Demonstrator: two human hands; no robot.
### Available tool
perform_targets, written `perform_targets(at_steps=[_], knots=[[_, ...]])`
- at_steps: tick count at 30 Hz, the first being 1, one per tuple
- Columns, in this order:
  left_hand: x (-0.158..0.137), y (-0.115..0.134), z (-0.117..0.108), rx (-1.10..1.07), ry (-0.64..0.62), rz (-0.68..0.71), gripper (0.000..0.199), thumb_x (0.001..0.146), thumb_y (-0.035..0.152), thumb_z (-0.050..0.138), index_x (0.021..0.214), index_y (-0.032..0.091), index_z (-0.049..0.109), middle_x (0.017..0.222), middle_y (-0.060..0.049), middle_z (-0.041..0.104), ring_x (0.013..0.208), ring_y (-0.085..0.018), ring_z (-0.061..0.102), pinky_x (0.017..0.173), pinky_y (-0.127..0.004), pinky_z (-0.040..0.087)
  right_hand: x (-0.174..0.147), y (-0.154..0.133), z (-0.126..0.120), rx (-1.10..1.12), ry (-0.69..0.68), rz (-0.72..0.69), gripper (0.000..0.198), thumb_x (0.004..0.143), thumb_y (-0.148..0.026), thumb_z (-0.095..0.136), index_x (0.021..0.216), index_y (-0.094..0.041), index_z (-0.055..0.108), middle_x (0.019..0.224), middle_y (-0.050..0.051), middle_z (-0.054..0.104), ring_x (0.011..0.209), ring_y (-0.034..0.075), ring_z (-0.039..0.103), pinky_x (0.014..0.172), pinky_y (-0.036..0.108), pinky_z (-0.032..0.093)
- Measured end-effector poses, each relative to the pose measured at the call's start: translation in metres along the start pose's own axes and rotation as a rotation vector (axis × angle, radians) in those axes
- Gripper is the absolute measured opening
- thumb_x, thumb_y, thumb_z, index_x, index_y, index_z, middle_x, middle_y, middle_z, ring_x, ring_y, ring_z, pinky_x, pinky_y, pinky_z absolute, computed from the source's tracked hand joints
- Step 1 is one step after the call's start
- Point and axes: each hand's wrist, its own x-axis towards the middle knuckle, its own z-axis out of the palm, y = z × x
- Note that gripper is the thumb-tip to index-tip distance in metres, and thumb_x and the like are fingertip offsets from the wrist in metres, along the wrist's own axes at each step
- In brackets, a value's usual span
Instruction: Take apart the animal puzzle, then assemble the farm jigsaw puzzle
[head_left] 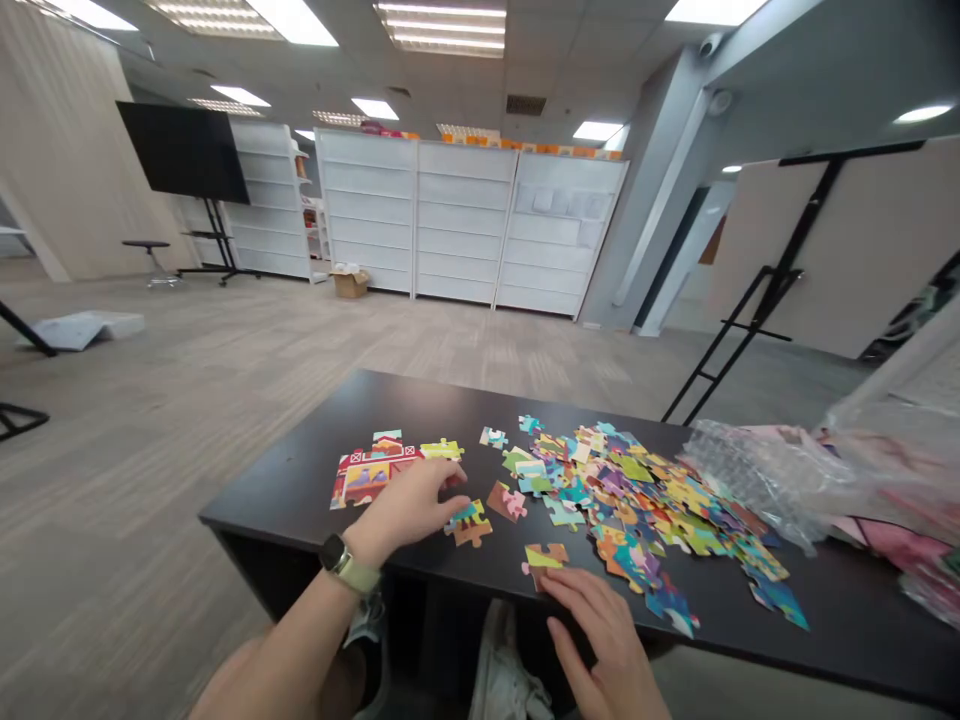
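Observation:
My left hand (416,500), with a watch (343,560) on its wrist, reaches over the table with thumb and fingers apart. Its thumb lies at the edge of a blue, yellow and brown puzzle piece (471,527). Just left of the fingers is a joined red barn section of puzzle (367,478), partly covered by the hand, and a yellow-green piece (442,450). My right hand (596,625) is open at the table's front edge, its fingertips touching a brown and yellow-green piece (546,560). Between the hands lies a brown piece with a pink figure (507,501).
A big loose pile of puzzle pieces (637,490) spreads over the right half of the black table (277,480). Clear plastic bags and bubble wrap (772,470) lie at the right end. An easel board (832,250) stands behind; shelves (457,220) line the far wall.

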Motion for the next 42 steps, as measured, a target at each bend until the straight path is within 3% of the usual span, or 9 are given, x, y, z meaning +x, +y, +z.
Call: perform_targets(at_steps=[3,5,10,19,25,28,31,34,42], knots=[[-0.012,0.011,0.009,0.086,-0.030,-0.032,0.048,0.076,0.045,0.080,0.115,0.023,0.066,0.112,-0.006,0.070,0.103,-0.028,0.064,0.086,-0.035,0.050,0.002,-0.001,0.005,-0.048,0.009,-0.001,0.034,0.093,-0.027,0.059,0.127,-0.027,0.062,0.127,0.003,0.069,0.115,0.024,0.065,0.092,0.038,0.055],[-0.017,0.018,0.015,0.140,-0.054,-0.054,0.052,0.073,0.045,0.083,0.118,0.024,0.066,0.113,-0.007,0.069,0.108,-0.030,0.062,0.087,-0.036,0.050,0.002,-0.001,0.008,-0.076,0.024,-0.003,0.034,0.092,-0.028,0.059,0.126,-0.028,0.063,0.125,0.003,0.070,0.113,0.024,0.066,0.089,0.037,0.055],[-0.024,0.016,0.023,0.070,-0.030,-0.030,0.039,0.084,0.043,0.077,0.116,0.024,0.067,0.109,-0.006,0.068,0.104,-0.027,0.062,0.088,-0.034,0.049,0.005,0.000,0.013,-0.120,0.046,-0.013,0.036,0.092,-0.031,0.059,0.127,-0.029,0.064,0.125,0.003,0.070,0.111,0.024,0.067,0.087,0.037,0.054],[-0.031,0.006,0.024,-0.103,-0.009,0.036,0.030,0.085,0.037,0.078,0.110,0.023,0.068,0.106,-0.004,0.068,0.101,-0.025,0.060,0.091,-0.034,0.046,0.008,-0.002,0.018,-0.128,-0.062,0.048,0.052,0.090,-0.032,0.058,0.142,-0.029,0.056,0.140,0.007,0.062,0.123,0.030,0.063,0.091,0.044,0.054],[-0.032,0.004,0.018,-0.092,-0.023,0.061,0.028,0.085,0.031,0.078,0.110,0.023,0.068,0.104,-0.004,0.068,0.101,-0.025,0.060,0.090,-0.033,0.046,0.008,-0.003,0.018,0.019,-0.109,0.087,0.060,0.089,-0.020,0.051,0.149,-0.024,0.049,0.146,0.008,0.057,0.133,0.027,0.055,0.106,0.046,0.051],[-0.032,0.002,0.014,-0.074,-0.037,0.068,0.027,0.084,0.033,0.078,0.108,0.023,0.069,0.103,-0.003,0.069,0.099,-0.024,0.060,0.087,-0.032,0.046,0.014,0.004,0.009,0.105,-0.054,0.172,0.058,0.093,-0.018,0.043,0.151,-0.023,0.045,0.151,0.009,0.050,0.139,0.025,0.049,0.111,0.046,0.048],[-0.033,0.000,0.013,-0.083,-0.042,0.071,0.026,0.085,0.034,0.078,0.107,0.024,0.069,0.102,-0.002,0.069,0.097,-0.024,0.060,0.085,-0.032,0.045,0.026,0.013,0.000,0.124,0.019,0.248,0.048,0.096,-0.022,0.042,0.142,-0.021,0.056,0.145,0.011,0.057,0.135,0.026,0.052,0.112,0.050,0.046],[-0.032,-0.005,0.014,-0.096,-0.043,0.067,0.026,0.084,0.032,0.078,0.108,0.024,0.068,0.103,-0.002,0.068,0.097,-0.023,0.060,0.086,-0.032,0.045,0.039,0.013,-0.001,0.106,-0.022,0.248,0.039,0.094,-0.027,0.051,0.130,-0.021,0.065,0.130,0.011,0.068,0.123,0.026,0.061,0.105,0.048,0.052],[-0.016,-0.006,0.013,-0.006,0.070,0.074,0.024,0.086,0.017,0.067,0.109,0.021,0.068,0.114,-0.007,0.066,0.111,-0.026,0.058,0.098,-0.037,0.044,0.044,-0.004,0.002,0.080,-0.064,0.226,0.022,0.094,-0.023,0.053,0.104,-0.026,0.073,0.118,0.005,0.072,0.114,0.026,0.063,0.100,0.048,0.052]])
